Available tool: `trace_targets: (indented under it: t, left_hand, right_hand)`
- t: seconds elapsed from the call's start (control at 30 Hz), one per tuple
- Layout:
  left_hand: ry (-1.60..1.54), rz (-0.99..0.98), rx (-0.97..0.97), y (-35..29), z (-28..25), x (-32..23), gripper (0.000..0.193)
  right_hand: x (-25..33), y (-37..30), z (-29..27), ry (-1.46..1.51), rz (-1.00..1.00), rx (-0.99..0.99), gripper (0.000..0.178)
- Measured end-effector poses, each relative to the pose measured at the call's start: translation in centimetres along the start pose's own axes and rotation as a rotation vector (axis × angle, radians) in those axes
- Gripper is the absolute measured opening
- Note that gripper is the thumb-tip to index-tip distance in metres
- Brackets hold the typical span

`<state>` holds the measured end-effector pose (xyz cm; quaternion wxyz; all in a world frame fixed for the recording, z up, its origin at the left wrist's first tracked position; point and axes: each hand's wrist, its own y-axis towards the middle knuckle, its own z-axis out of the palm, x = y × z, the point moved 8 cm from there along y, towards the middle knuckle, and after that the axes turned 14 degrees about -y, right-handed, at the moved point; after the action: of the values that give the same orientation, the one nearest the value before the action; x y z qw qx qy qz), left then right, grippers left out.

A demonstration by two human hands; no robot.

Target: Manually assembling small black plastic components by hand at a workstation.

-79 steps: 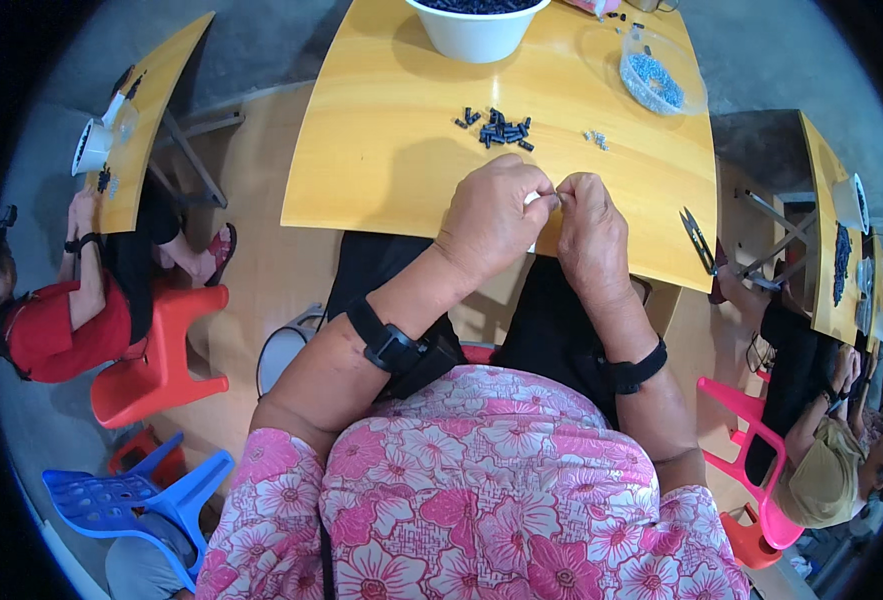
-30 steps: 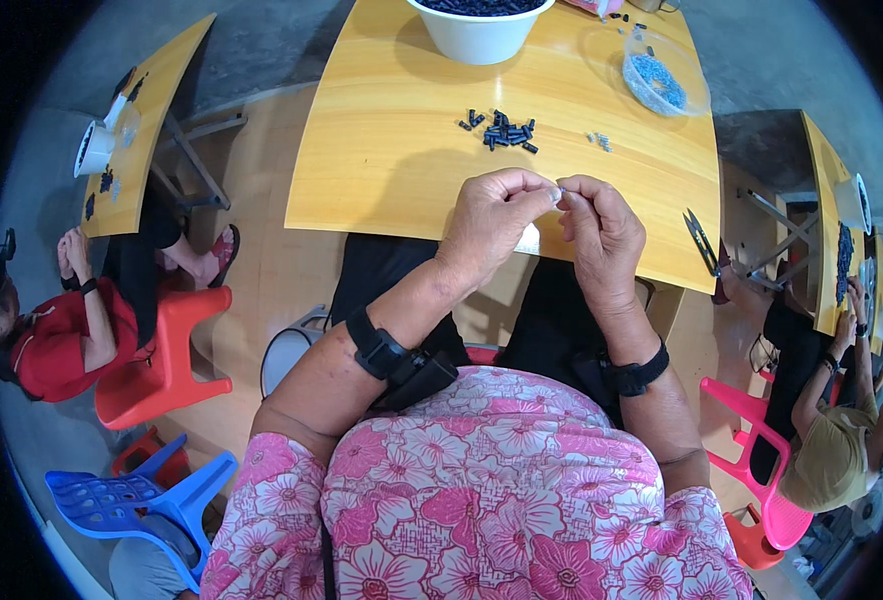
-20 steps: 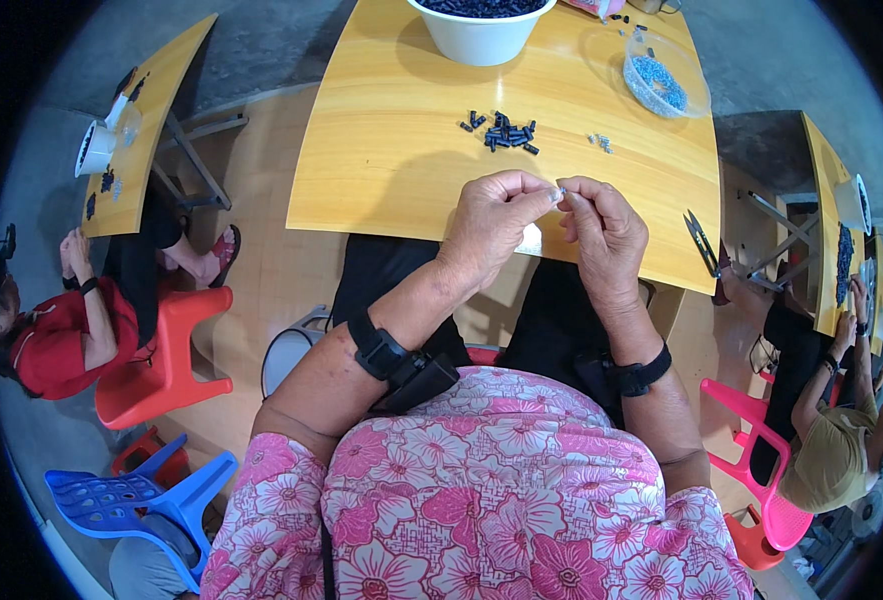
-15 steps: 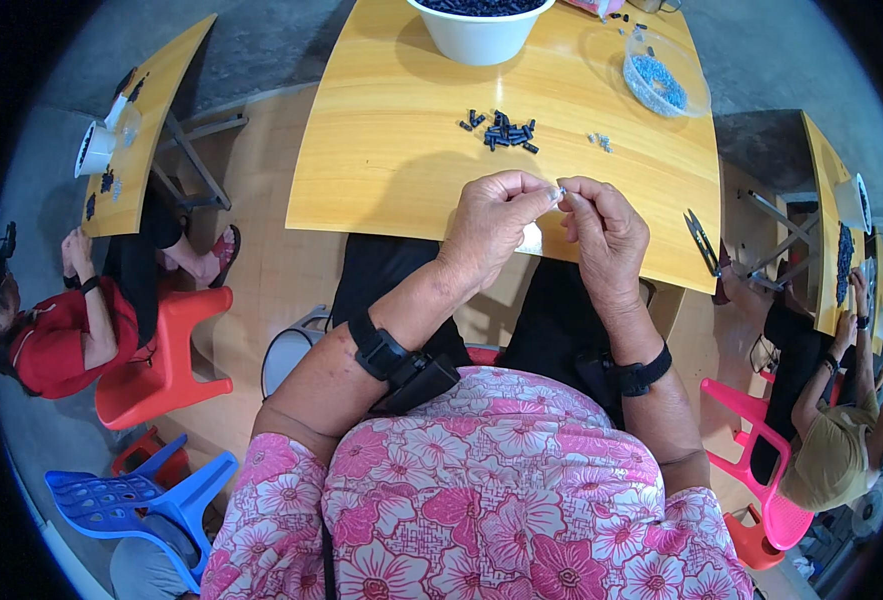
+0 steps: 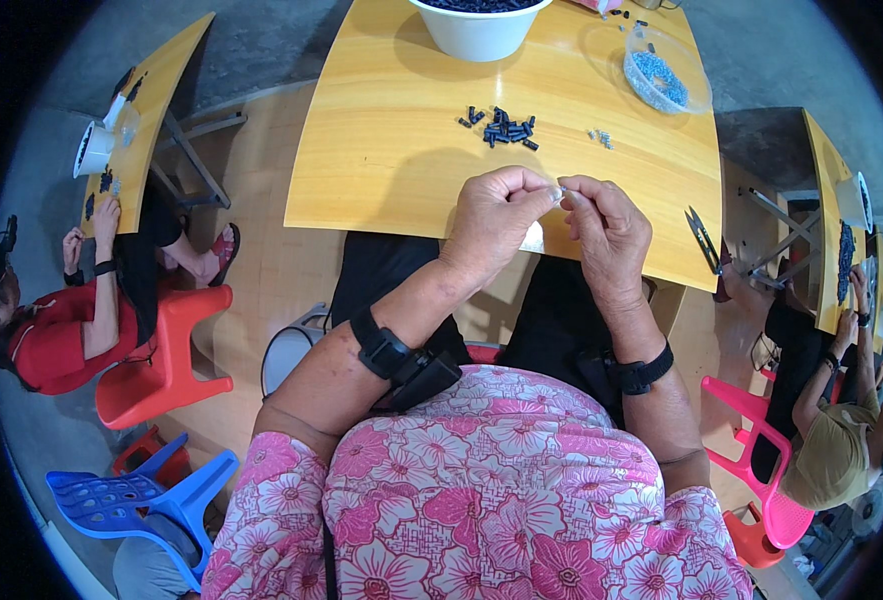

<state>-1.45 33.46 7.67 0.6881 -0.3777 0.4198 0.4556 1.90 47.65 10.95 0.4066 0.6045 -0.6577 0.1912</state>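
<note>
Just over the table's near edge, my two hands meet fingertip to fingertip. Thumb and forefinger of my left hand [image 5: 496, 215] are pinched together, and those of my right hand [image 5: 611, 225] are too. Between them shows a tiny pale piece [image 5: 561, 191], too small to name its kind; the fingertips cover most of it. Beyond my hands lies a loose heap of short black cylindrical parts [image 5: 506, 130]. To its right is a little group of small clear-grey pieces [image 5: 601, 139].
A white tub [image 5: 481, 35] of dark parts stands at the far side. A clear round bowl [image 5: 701, 92] holds small blue pieces at the far right. Black thread snips [image 5: 702, 238] lie at the table's right edge. Other people work at tables left and right.
My hands stay pinched together, with only a slight shift at the fingertips. At the left, the other person's hand has moved out toward the parts on their table.
</note>
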Motion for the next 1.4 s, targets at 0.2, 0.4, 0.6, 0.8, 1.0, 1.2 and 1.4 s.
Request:
trace_targets:
  t: [0.2, 0.4, 0.6, 0.8, 1.0, 1.2, 1.4]
  left_hand:
    - [0.06, 0.03, -0.005, -0.1, 0.0, -0.2, 0.01]
    - [0.123, 0.062, 0.001, -0.2, 0.0, -0.7, 0.011]
    - [0.163, 0.098, 0.006, -0.2, 0.1, -0.9, 0.011]
    - [0.203, 0.109, 0.001, -0.2, 0.1, -1.1, 0.011]
    - [0.216, 0.152, 0.025, -0.2, 0.7, -1.5, 0.012]
    - [0.174, 0.142, 0.012, -0.3, 0.7, -1.2, 0.012]
    - [0.18, 0.156, 0.02, -0.5, 0.6, -1.0, 0.009]
  right_hand:
    - [-0.1, 0.0, 0.2, 0.035, 0.016, 0.004, 0.013]
    - [-0.4, 0.0, 0.2, 0.096, 0.051, 0.029, 0.013]
    - [0.1, 0.0, -0.1, 0.033, 0.004, 0.012, 0.012]
    - [1.3, 0.2, -0.3, -0.133, -0.134, -0.002, 0.01]
    - [1.9, 0.1, -0.2, -0.204, -0.22, -0.024, 0.008]
    - [0.0, 0.2, 0.3, -0.092, -0.063, 0.036, 0.006]
    - [0.7, 0.2, 0.2, -0.134, -0.101, 0.019, 0.006]
